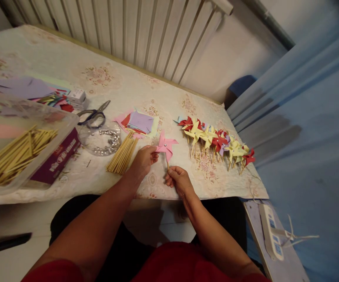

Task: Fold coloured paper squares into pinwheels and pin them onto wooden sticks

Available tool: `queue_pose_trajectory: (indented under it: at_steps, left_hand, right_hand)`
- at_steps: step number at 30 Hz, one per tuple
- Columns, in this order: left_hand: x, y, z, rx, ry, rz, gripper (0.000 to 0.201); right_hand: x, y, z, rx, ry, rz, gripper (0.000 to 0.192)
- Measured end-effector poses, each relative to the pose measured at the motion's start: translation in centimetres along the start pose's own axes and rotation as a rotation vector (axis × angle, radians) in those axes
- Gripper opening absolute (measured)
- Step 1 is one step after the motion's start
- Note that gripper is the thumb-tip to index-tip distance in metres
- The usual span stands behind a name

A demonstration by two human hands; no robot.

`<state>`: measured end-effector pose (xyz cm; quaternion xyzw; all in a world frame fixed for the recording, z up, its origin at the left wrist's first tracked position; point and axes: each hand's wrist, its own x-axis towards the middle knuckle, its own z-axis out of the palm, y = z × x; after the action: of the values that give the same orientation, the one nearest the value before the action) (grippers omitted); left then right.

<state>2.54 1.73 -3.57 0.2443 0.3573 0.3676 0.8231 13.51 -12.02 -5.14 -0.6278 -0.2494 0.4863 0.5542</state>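
Person seated at a table covered with a pale floral-patterned cloth (104,78). Both hands are on a pink folded-paper pinwheel on a thin wooden stick (165,146), held just above the near edge of the table, between the loose stick bundle and the finished row. Left hand (142,159) pinches the pinwheel's left blade edge with fingertips closed on the paper. Right hand (178,179) grips the lower end of the stick between thumb and fingers, stick roughly upright. A small shiny pin or bead sits at the pinwheel's centre, too small to tell which.

Just left of the left hand: a loose bundle of bare wooden sticks (122,155) lying on the cloth. Behind it, a small stack of cut coloured paper squares, purple on top (140,122). Left of that, a round clear plastic dish with small silvery pieces (101,140), and grey-handled scissors (94,114) touching its far rim. A small white box (77,95) lies beyond the scissors.

Far left: a clear plastic tub holding many wooden sticks (16,150), resting on a purple printed carton (59,156). Larger coloured paper sheets (25,88) lie behind the tub.

Right of the hands: a row of finished red, yellow and purple paper pinwheels (216,141) lying side by side on the cloth, sticks pointing toward the near edge. White radiator (145,31) against the wall behind the table. White power strip (271,231) on a ledge lower right.
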Motion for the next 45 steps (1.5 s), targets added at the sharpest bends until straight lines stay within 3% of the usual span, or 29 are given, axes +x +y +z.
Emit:
queue_pose_trajectory:
  at_steps: [3, 15, 22, 28, 34, 38, 41, 45]
  left_hand:
    - [0.1, -0.1, -0.1, 0.007, 0.018, -0.036, 0.019]
    - [0.2, -0.1, -0.1, -0.054, 0.091, -0.074, 0.048]
    - [0.1, -0.3, -0.2, 0.025, 0.142, -0.09, 0.043]
    - [-0.5, -1.0, 0.0, 0.161, 0.028, -0.054, 0.006]
    - [-1.1, -3.2, 0.2, 0.481, -0.198, -0.016, 0.028]
    - [-1.7, -3.8, 0.0, 0.658, -0.297, 0.088, 0.028]
    - [-2.2, -3.8, -0.1, 0.736, -0.279, 0.187, 0.027]
    - [-2.8, -4.2, 0.0, 0.78, -0.226, 0.206, 0.028]
  right_hand:
    - [0.0, 0.0, 0.1, 0.007, 0.009, 0.0, 0.027]
    - [0.2, 0.2, 0.1, 0.011, 0.009, -0.013, 0.027]
    - [0.6, 0.5, 0.2, 0.054, 0.031, -0.019, 0.029]
    - [0.7, 0.4, 0.3, 0.087, 0.034, -0.038, 0.03]
    - [0.8, 0.5, 0.2, 0.064, 0.028, -0.081, 0.029]
    - [0.8, 0.5, 0.3, 0.043, -0.003, -0.089, 0.031]
    - [0.9, 0.5, 0.4, 0.042, -0.011, -0.1, 0.025]
    - [0.8, 0.6, 0.6, 0.04, -0.004, -0.13, 0.014]
